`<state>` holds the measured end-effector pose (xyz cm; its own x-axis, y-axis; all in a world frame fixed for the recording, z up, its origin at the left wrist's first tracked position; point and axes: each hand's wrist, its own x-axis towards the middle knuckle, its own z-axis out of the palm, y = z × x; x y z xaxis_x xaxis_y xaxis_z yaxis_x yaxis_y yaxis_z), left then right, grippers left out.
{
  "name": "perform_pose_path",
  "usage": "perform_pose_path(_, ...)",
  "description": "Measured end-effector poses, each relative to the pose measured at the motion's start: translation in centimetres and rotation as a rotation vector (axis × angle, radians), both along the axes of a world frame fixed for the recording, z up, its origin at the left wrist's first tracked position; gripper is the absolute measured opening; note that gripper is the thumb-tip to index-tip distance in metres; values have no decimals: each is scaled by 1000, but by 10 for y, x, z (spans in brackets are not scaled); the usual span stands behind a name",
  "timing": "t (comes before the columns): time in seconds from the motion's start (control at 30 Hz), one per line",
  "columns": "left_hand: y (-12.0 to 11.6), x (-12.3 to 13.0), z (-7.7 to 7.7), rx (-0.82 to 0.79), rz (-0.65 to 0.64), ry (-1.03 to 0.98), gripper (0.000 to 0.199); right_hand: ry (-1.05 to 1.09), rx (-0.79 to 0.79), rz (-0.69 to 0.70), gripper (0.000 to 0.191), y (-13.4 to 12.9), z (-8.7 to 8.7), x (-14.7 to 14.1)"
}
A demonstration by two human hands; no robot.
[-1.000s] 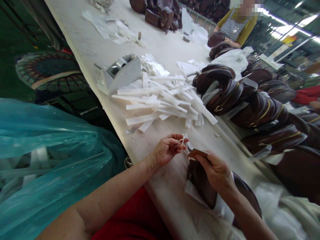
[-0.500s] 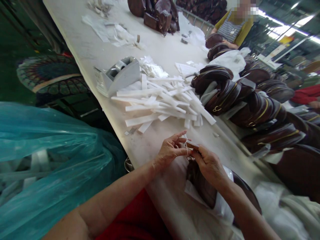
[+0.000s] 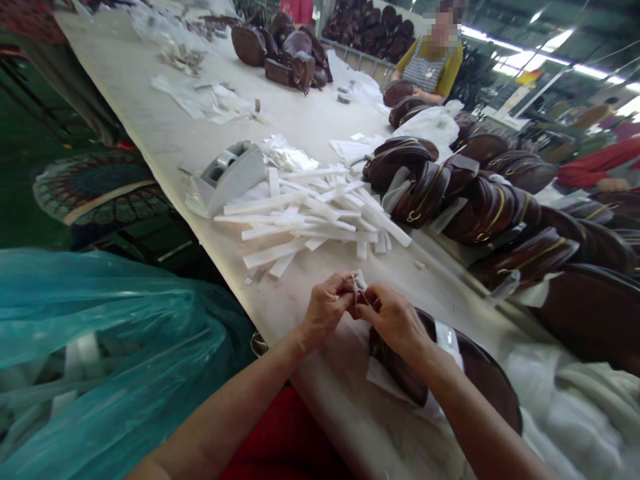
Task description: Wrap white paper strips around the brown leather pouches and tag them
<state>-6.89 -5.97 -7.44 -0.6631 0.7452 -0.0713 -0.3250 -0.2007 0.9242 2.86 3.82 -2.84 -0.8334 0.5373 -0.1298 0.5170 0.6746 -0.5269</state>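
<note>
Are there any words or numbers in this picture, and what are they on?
No words or numbers are clear enough to read.
Nearest brown bag: no writing I can make out.
Gray tape dispenser: no writing I can make out.
Orange-and-yellow patch at the back: too blurred to read.
</note>
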Motion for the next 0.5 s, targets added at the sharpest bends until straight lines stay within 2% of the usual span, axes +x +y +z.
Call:
perform_pose_path(0.07,-7,0,4,-45,19,93,28,77,-56,-106,24,1,0,2)
perform_pose_path(0.13,-15,-1,7,-100,44,195,25,164,-105,-150,29,5,0,6)
perform_pose_path(0.27,-34,-9,8,-294,204,392,19,260,-17,-167,27,25,0,28)
perform_pose_path(0.33,-46,-20,5,-401,304,436,19,216,8,-195,29,43,1,48)
perform_pose_path(0.43,-66,-42,1,-506,432,407,29,40,-19,-229,29,72,4,81)
perform_pose_path(0.5,-76,-51,-1,-544,445,368,36,-65,-65,-249,27,85,9,103)
